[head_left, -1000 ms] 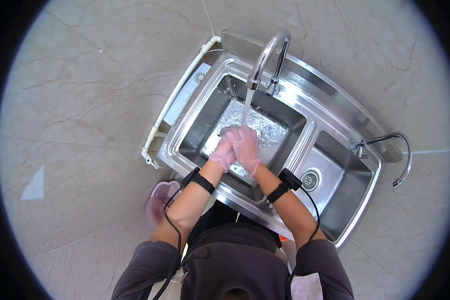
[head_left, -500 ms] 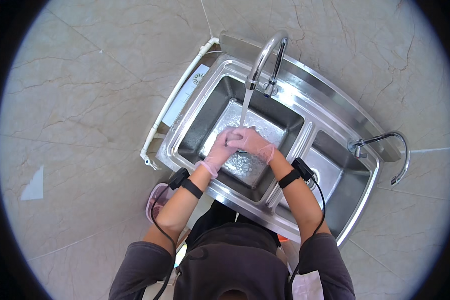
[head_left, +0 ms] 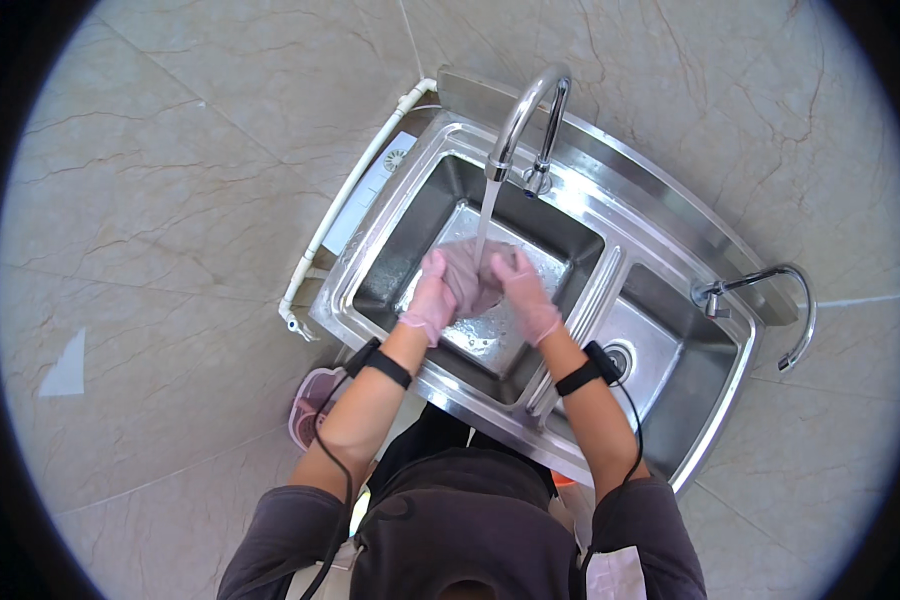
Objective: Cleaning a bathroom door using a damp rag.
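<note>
A wet greyish-pink cloth (head_left: pixel 467 272) is spread between my two hands over the left basin (head_left: pixel 380 268) of a steel sink. Water (head_left: pixel 486 215) runs from the near faucet (head_left: pixel 520 120) onto it. My left hand (head_left: pixel 433 298), in a thin pink see-through glove, grips the cloth's left side. On its right side, my right hand (head_left: pixel 523 292), gloved the same way, has its fingers closed on the edge. The cloth hides part of the basin floor.
To the right lies a second basin (head_left: pixel 660 345) with a drain and its own curved faucet (head_left: pixel 795 300). A white pipe (head_left: pixel 348 205) runs along the sink's left side. Black cables (head_left: pixel 332 460) hang from straps on both my forearms. A pink shoe or slipper (head_left: pixel 315 400) shows below the sink's left corner.
The cloth, bunched up and mostly hidden in my hands before, is now opened out under the water. My hands have moved apart sideways.
</note>
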